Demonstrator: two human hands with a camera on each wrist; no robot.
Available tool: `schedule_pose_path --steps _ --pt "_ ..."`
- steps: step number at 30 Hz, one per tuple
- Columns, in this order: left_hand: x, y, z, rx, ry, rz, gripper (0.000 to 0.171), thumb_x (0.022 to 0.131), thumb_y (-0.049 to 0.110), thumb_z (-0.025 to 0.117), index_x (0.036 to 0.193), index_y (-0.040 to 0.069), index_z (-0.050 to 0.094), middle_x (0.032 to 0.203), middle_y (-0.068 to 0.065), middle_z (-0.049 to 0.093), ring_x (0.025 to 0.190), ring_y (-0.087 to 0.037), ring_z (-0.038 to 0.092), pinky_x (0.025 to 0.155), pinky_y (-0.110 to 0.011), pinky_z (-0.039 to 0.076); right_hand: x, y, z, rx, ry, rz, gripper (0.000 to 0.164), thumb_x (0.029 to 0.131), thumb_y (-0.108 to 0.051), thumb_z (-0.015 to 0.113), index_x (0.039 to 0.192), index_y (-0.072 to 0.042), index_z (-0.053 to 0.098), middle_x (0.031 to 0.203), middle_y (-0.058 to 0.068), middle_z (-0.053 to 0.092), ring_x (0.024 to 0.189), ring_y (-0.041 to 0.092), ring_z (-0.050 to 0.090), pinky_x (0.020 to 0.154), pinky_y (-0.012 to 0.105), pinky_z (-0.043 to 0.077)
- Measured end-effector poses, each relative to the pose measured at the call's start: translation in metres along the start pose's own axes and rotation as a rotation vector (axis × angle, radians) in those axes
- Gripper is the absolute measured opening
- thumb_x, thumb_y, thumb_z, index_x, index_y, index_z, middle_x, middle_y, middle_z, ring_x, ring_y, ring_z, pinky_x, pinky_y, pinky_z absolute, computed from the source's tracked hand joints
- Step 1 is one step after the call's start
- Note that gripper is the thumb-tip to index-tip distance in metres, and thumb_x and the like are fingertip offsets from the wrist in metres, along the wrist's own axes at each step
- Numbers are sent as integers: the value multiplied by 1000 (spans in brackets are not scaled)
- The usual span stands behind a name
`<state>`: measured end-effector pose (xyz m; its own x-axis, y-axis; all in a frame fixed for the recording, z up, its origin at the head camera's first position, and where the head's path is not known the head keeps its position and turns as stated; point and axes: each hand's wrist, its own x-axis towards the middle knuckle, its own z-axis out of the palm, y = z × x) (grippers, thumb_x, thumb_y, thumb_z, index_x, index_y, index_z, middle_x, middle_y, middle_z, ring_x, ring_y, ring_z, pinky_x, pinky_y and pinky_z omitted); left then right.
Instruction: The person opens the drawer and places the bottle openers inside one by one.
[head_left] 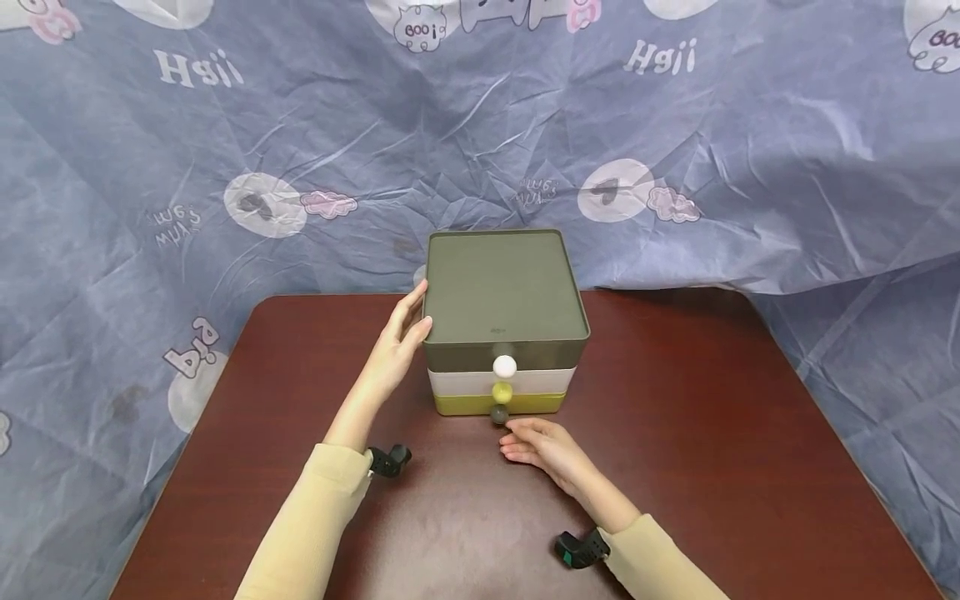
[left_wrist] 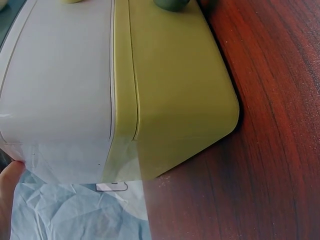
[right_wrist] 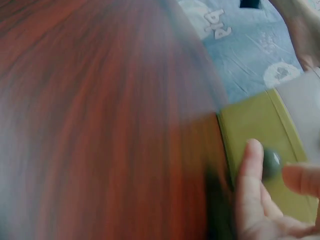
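Observation:
A three-tier drawer box (head_left: pixel 506 287) stands near the back of the table, dark green on top, white in the middle and yellow-green below. Round knobs line its front: a white knob (head_left: pixel 505 367), a yellow one (head_left: pixel 502 392) and a dark green one (head_left: pixel 499 414) on the lowest drawer (left_wrist: pixel 175 80). My left hand (head_left: pixel 397 346) rests against the box's left side, fingers extended toward its top edge. In front of the lowest drawer, my right hand (head_left: pixel 543 450) has its fingertips right at the dark green knob (right_wrist: pixel 271 164). Thumb and forefinger stand on either side of that knob, fingers nearly straight.
The box sits on a dark red-brown wooden table (head_left: pixel 675 433). Behind and around the table hangs a wrinkled blue-grey printed cloth (head_left: pixel 450 125). Each wrist wears a black band with a small camera (head_left: pixel 581 550).

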<state>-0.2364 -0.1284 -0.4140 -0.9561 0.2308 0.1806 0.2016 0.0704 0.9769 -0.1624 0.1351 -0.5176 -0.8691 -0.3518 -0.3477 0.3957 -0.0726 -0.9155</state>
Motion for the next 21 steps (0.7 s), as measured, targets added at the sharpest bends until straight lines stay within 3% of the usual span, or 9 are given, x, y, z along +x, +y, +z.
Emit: schedule_pose_path --steps 5,10,16,21 --pt "-3 2 -2 -15 -20 -12 56 105 23 46 157 24 26 163 -5 23 151 -22 20 119 -53 26 -21 -19 -27 -128 -22 -33 40 102 -7 48 127 24 43 98 12 69 87 12 70 83 28 58" --pt "-5 4 -8 26 -24 -24 53 106 28 44 156 25 27 162 -5 25 150 -25 24 116 -57 29 -31 -51 -53 -230 47 -76 40 101 -10 53 123 22 47 100 14 70 87 12 71 84 32 58" --pt "-1 12 -16 15 -12 -18 52 107 29 40 155 14 30 160 -12 30 147 -29 31 115 -54 31 -34 -101 -80 -307 135 -163 39 102 -8 51 125 22 45 96 10 70 85 8 71 83 28 58" --pt "10 21 -28 9 63 -23 51 108 28 37 152 4 33 156 -18 36 143 -32 38 115 -47 35 -26 -144 -89 -374 232 -284 34 101 -9 52 122 19 50 89 -5 71 83 3 70 80 24 58"
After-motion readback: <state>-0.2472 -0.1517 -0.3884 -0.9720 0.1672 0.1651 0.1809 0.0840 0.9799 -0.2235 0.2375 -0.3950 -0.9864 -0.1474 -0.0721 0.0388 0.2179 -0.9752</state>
